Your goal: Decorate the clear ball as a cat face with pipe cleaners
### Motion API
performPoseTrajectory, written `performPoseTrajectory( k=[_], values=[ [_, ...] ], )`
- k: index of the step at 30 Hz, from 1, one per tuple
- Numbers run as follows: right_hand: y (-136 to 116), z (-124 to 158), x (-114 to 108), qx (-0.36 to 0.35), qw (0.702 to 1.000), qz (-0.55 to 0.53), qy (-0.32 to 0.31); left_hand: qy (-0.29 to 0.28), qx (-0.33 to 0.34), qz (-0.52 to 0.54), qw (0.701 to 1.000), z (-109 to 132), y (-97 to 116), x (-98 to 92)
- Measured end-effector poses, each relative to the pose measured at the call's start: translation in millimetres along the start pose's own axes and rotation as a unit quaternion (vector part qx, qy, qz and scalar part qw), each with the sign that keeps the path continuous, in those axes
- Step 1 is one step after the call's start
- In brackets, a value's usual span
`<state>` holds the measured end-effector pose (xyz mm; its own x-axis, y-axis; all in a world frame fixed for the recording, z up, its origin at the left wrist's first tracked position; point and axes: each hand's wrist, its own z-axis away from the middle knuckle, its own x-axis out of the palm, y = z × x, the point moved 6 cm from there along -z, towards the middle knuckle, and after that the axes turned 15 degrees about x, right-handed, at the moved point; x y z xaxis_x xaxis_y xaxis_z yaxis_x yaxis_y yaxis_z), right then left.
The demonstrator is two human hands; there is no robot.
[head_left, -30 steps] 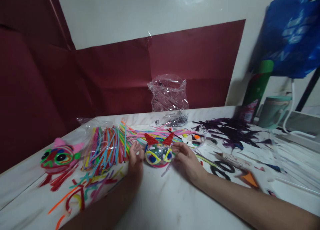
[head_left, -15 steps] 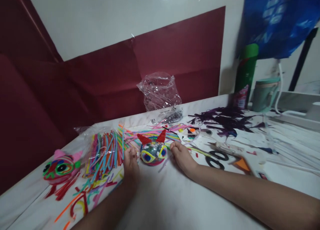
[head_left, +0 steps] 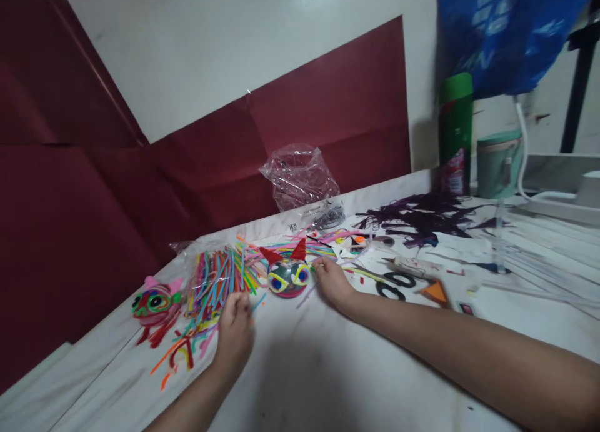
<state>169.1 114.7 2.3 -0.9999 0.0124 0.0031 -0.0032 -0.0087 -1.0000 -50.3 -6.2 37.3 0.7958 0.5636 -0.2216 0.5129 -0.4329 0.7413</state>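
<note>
1. Pink-eared figure [head_left: 157, 305]: well left of the left fingers, on the white table [head_left: 300, 376].
2. Bundle of coloured fuzzy stems [head_left: 213, 279]: beyond the left fingers and a little to their left.
3. Left hand [head_left: 235, 332]: fingers curled in, narrow; I cannot tell whether they hold anything.
4. Red-horned head [head_left: 288, 274]: upright on the table between the two sets of fingers, apart from the left ones, just beside the right ones.
5. Right hand [head_left: 332, 283]: fingers drawn together, narrow; any grip cannot be told.
6. Black-handled scissors [head_left: 396, 284]: right of the right fingers.
7. Dark purple strips [head_left: 417, 218]: beyond the right fingers, farther right.
</note>
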Motion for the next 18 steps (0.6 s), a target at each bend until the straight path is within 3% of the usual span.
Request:
performPoseTrajectory(
  k=[3,6,9,13,18],
  values=[
    [1,-3,1,0.014,1.0,0.009,-0.003,-0.018,-0.038,0.041,0.998,18,-6,-22.9],
    [2,-6,1,0.038,0.999,0.016,-0.008,-0.04,-0.072,0.042,0.996,17,-12,-25.3],
    [3,-7,4,0.065,0.997,0.026,-0.029,-0.014,-0.114,0.083,0.99,2,-14,-6.3],
    [4,-4,12,0.08,0.993,0.032,-0.074,-0.026,-0.17,0.16,0.972,-15,-14,41.7],
    [3,3,27,0.072,0.986,-0.002,-0.149,-0.053,-0.133,0.202,0.969,-16,-21,71.1]
  ],
)
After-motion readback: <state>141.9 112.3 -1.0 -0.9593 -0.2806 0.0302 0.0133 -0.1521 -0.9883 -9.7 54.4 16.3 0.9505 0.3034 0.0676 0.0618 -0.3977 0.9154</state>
